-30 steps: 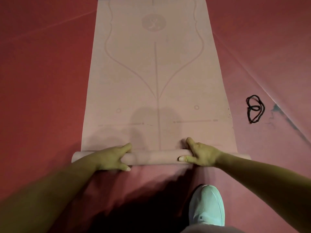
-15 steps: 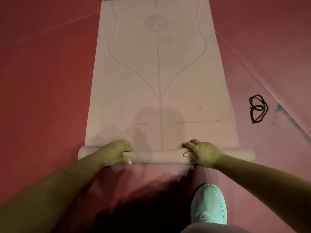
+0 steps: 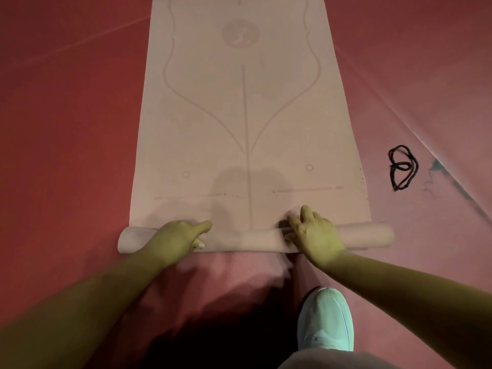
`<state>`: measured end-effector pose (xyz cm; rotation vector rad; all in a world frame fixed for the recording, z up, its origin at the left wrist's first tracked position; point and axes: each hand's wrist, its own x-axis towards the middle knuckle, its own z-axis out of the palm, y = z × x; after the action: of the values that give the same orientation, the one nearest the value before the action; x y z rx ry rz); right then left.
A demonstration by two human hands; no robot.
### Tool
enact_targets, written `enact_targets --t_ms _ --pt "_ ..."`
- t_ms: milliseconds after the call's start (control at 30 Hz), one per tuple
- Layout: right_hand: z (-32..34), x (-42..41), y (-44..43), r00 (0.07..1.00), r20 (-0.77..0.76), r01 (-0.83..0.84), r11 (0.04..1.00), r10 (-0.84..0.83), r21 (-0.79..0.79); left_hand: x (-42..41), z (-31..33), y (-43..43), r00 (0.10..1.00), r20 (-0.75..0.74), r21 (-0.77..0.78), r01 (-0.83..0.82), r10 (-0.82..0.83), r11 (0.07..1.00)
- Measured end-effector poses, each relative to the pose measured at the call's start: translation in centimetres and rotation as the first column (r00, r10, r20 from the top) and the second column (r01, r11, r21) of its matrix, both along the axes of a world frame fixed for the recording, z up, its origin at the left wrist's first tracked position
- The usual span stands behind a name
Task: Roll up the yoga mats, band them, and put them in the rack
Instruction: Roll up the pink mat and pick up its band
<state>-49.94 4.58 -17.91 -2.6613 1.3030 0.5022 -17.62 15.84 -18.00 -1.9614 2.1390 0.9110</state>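
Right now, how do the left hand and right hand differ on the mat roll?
The left hand wraps the mat roll, thumb on its near side; the right hand lies over it, fingers stretched forward past its far edge. The left hand sits nearer its end of the roll than the right hand does. Both rest on the roll.
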Motion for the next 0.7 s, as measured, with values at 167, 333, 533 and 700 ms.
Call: enact_targets --t_ms 167,333,533,700 --pt "0.6 0.4 2.6 0.998 0.049 -0.036 0.998 0.038 -0.045 -1.2 0.1 0.7 0.967 0.255 -0.282 0.083 -0.008 0.956" --pt "-0.4 -0.2 2.3 0.996 0.021 -0.085 0.996 0.085 -0.013 -1.7 0.4 0.1 0.935 0.343 -0.328 0.206 -0.087 0.922" --pt "-0.6 1.0 -3.4 0.996 0.064 -0.077 0.978 0.066 0.195 0.1 1.4 0.0 0.933 0.316 -0.184 0.236 -0.169 0.954" --pt "0.5 1.7 -3.7 0.99 0.135 -0.056 0.998 0.051 0.034 1.4 2.4 -3.8 0.993 0.069 0.057 -0.096 0.092 0.994"
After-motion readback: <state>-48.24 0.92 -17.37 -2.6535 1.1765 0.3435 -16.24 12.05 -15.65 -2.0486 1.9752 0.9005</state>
